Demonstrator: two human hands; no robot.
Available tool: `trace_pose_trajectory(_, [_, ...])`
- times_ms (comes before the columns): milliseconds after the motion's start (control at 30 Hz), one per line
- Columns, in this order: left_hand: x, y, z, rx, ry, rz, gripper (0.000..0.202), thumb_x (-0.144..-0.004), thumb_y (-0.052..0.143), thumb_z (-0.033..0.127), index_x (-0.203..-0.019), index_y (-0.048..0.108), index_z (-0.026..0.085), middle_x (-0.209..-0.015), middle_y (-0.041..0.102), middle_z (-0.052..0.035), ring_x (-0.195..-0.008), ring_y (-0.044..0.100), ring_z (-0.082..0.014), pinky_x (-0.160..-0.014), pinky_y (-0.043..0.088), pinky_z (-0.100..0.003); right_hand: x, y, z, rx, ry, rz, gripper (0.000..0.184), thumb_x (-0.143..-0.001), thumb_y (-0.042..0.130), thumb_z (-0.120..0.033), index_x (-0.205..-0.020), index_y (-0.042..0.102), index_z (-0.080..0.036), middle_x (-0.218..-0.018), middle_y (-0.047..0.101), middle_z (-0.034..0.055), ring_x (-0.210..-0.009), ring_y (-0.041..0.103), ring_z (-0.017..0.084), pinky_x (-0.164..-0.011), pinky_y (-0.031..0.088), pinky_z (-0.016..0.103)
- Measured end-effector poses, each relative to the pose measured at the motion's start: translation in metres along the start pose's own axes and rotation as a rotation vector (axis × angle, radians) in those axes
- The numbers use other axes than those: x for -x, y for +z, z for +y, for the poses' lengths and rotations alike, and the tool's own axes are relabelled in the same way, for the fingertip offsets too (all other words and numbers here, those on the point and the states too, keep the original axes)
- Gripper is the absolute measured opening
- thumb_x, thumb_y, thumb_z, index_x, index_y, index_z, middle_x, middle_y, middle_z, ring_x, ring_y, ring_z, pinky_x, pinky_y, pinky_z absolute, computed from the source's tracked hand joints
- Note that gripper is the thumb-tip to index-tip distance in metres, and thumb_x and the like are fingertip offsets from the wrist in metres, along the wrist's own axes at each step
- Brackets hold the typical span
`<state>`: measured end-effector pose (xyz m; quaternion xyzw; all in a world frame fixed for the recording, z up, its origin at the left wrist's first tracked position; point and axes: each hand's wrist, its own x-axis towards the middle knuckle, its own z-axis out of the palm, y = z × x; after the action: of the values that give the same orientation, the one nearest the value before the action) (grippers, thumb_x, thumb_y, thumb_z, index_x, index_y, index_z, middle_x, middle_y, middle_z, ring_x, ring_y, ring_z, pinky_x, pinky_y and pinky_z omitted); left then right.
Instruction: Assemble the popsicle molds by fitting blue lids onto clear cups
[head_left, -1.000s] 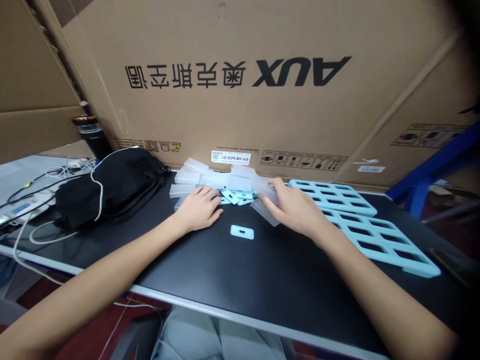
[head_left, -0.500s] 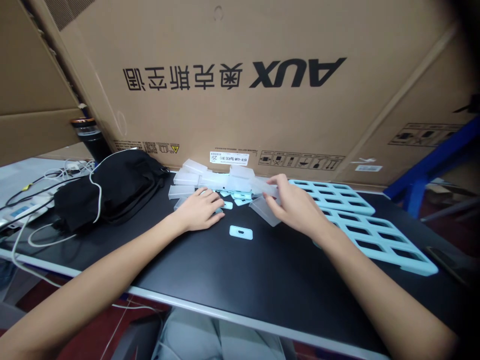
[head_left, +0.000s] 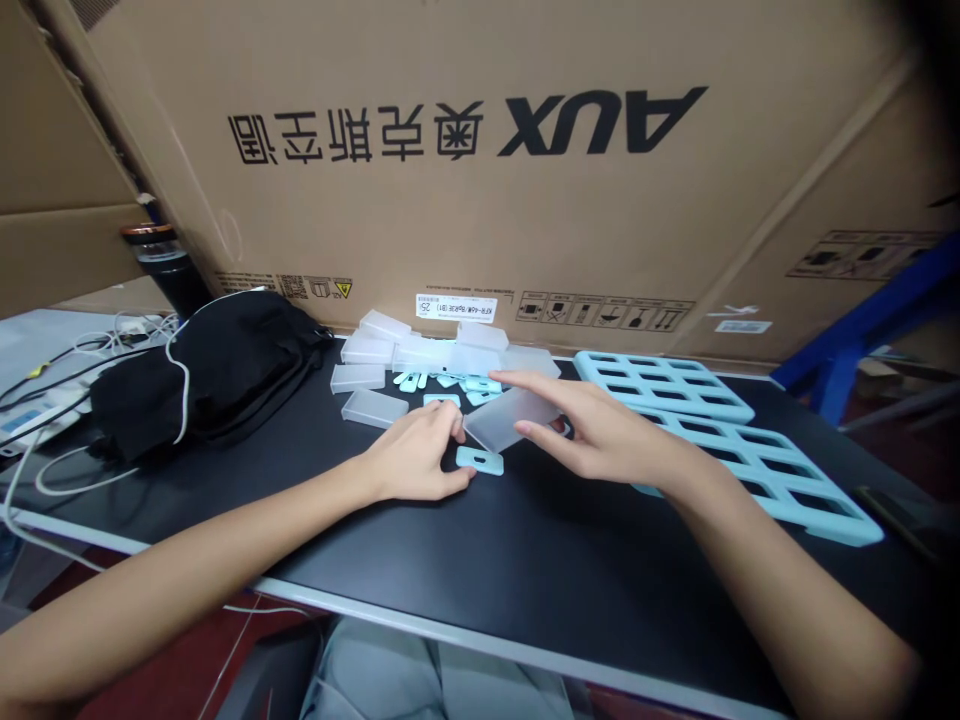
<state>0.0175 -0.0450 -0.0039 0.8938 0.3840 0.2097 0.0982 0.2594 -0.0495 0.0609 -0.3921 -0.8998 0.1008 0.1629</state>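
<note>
My right hand holds a clear frosted plastic box between thumb and fingers, just above the black table. My left hand rests on the table with thumb and fingers closing on a small light-blue plate with a slot. Behind both hands lies a pile of several clear boxes and several more small blue plates.
Two light-blue grid trays lie to the right. A black bag with a white cable sits at the left, with a dark tumbler behind it. A big cardboard box walls off the back. A blue metal frame stands far right.
My right hand lifted a clear box out of the pile and drew it toward me. My left hand left the pile and came back to the lone blue plate.
</note>
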Motion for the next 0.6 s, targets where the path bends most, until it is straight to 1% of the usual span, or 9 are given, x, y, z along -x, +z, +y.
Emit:
trace_pose_trajectory(67, [0.000,-0.002,-0.003,0.022,-0.038,0.007,0.035,-0.075,0.064,0.040,-0.090,0.037,0.023,-0.095,0.060,-0.0036,-0.087,0.059,-0.0223,-0.071,0.048,-0.035,0.001,0.003,0.000,0.015,-0.001,-0.012,0.059,-0.092,0.043,-0.040,-0.147,0.030,-0.026,-0.108,0.064,0.0085,-0.076,0.063,0.022,-0.070,0.049,0.034])
trace_pose_trajectory(133, [-0.001,-0.003,-0.004,0.031,-0.052,-0.002,0.037,-0.074,0.064,0.041,-0.091,0.036,0.023,-0.098,0.061,-0.0041,-0.088,0.059,-0.0225,-0.069,0.047,-0.035,0.000,0.006,0.000,0.013,0.032,-0.015,0.062,-0.091,0.044,-0.041,-0.147,0.027,-0.021,-0.101,0.064,0.0092,-0.077,0.063,0.023,-0.069,0.049,0.035])
trace_pose_trajectory(233, [-0.001,-0.004,-0.005,0.045,-0.047,-0.020,0.037,-0.075,0.064,0.042,-0.091,0.036,0.023,-0.101,0.061,-0.0047,-0.085,0.059,-0.0219,-0.066,0.046,-0.034,-0.002,0.010,-0.001,0.007,0.029,-0.076,0.053,-0.092,0.044,-0.041,-0.140,0.036,-0.019,-0.089,0.064,0.0074,-0.073,0.062,0.023,-0.067,0.048,0.035])
trace_pose_trajectory(300, [-0.001,-0.004,-0.005,0.057,-0.028,-0.031,0.036,-0.077,0.063,0.042,-0.089,0.035,0.023,-0.099,0.061,-0.0044,-0.081,0.059,-0.0207,-0.064,0.046,-0.033,-0.004,0.012,-0.003,0.016,-0.011,-0.102,0.049,-0.093,0.042,-0.039,-0.139,0.039,-0.021,-0.094,0.066,0.0084,-0.078,0.063,0.023,-0.072,0.049,0.036])
trace_pose_trajectory(333, [-0.001,-0.003,-0.005,0.061,-0.016,-0.033,0.035,-0.077,0.062,0.042,-0.088,0.035,0.023,-0.098,0.061,-0.0041,-0.079,0.058,-0.0201,-0.064,0.045,-0.033,-0.004,0.014,-0.004,0.023,-0.031,-0.093,0.050,-0.094,0.041,-0.037,-0.141,0.039,-0.021,-0.102,0.066,0.0098,-0.084,0.063,0.024,-0.076,0.050,0.037])
trace_pose_trajectory(400, [-0.001,-0.003,-0.006,0.061,0.010,-0.033,0.034,-0.079,0.061,0.043,-0.086,0.035,0.023,-0.094,0.059,-0.0034,-0.077,0.057,-0.0191,-0.064,0.045,-0.032,-0.004,0.017,-0.005,0.029,-0.071,-0.053,0.055,-0.095,0.039,-0.034,-0.147,0.032,-0.022,-0.120,0.061,0.0121,-0.099,0.061,0.025,-0.086,0.049,0.040])
trace_pose_trajectory(433, [-0.001,-0.003,-0.006,0.057,0.022,-0.031,0.033,-0.079,0.061,0.043,-0.086,0.035,0.023,-0.092,0.058,-0.0031,-0.076,0.057,-0.0188,-0.064,0.045,-0.032,-0.004,0.018,-0.005,0.029,-0.090,-0.043,0.057,-0.095,0.038,-0.032,-0.150,0.028,-0.023,-0.126,0.059,0.0121,-0.104,0.060,0.025,-0.089,0.048,0.040])
trace_pose_trajectory(500, [-0.002,-0.004,-0.008,0.057,0.043,-0.027,0.034,-0.080,0.060,0.045,-0.085,0.036,0.022,-0.088,0.056,-0.0024,-0.075,0.056,-0.0185,-0.064,0.044,-0.031,-0.003,0.021,-0.005,0.030,-0.117,-0.048,0.061,-0.096,0.037,-0.028,-0.154,0.019,-0.026,-0.126,0.057,0.0114,-0.105,0.058,0.024,-0.091,0.048,0.040])
trace_pose_trajectory(600, [-0.004,-0.005,-0.009,0.085,0.079,-0.034,0.035,-0.080,0.061,0.046,-0.085,0.037,0.022,-0.085,0.055,-0.0022,-0.077,0.056,-0.0195,-0.067,0.044,-0.032,-0.003,0.023,-0.005,0.052,-0.135,-0.069,0.064,-0.095,0.037,-0.023,-0.155,0.014,-0.029,-0.115,0.057,0.0105,-0.091,0.060,0.021,-0.083,0.051,0.039])
